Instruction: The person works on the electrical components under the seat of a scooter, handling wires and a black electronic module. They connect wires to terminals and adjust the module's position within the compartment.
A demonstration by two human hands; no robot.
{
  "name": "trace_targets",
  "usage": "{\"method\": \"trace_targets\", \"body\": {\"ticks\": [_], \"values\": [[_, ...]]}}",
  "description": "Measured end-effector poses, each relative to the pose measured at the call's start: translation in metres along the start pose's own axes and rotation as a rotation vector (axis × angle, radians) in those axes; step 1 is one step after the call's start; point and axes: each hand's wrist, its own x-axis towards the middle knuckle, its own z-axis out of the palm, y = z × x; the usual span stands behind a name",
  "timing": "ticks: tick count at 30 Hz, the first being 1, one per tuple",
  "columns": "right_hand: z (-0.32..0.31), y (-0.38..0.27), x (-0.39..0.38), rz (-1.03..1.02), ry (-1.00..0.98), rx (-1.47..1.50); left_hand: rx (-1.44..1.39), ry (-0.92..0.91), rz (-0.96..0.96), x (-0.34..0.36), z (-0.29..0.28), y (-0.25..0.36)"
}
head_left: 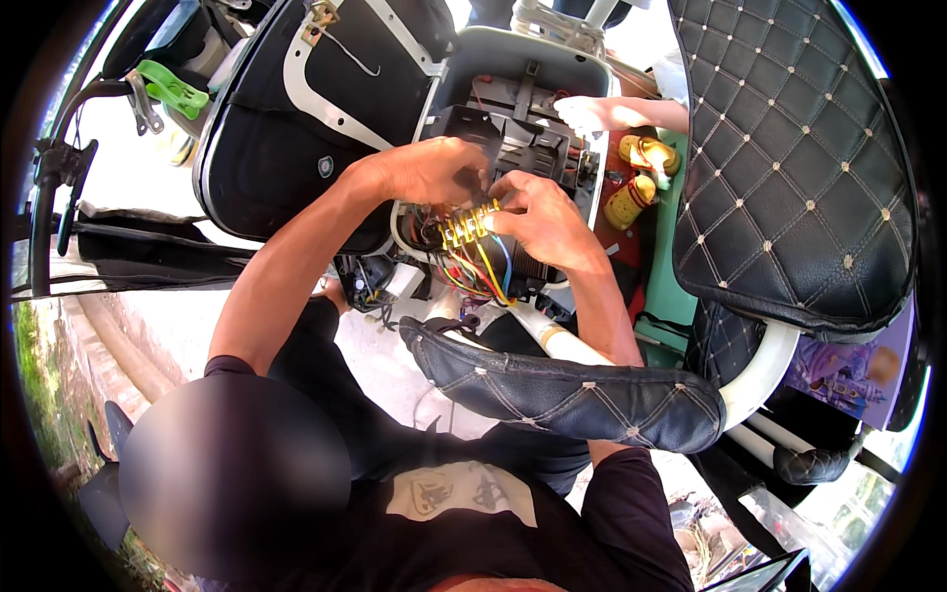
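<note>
A brass-coloured connector strip [468, 227] sits by the near edge of the grey box [590, 74], toward its left corner, its long axis slanting from lower left to upper right. The right hand [543, 219] is nearer, thumb and fingers closed on the strip's upper-right end, so the rest of it lies to that grip's left. The left hand [434, 173] arches in above, fingers curled in shadow; whether they pinch anything, I can't tell. Coloured wires [507, 259] drop from the strip past the box's near edge, beside a black finned block [531, 271]. Another person's hand [584, 113] (not touching the strip) rests over the box's right edge, above yellow clogs [631, 202].
</note>
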Motion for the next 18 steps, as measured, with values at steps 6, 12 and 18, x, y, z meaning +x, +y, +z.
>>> {"method": "trace_targets", "body": {"ticks": [6,12,18], "values": [[0.000,0.000,0.000,0.034,0.010,-0.002,0.031,0.193,0.184,-0.009,0.011,-0.003],[0.000,0.004,0.001,0.020,0.020,-0.014,-0.135,0.326,0.300,-0.011,0.032,-0.017],[0.000,0.003,0.001,0.019,0.002,-0.014,-0.226,0.350,0.414,-0.005,0.034,-0.022]]}}
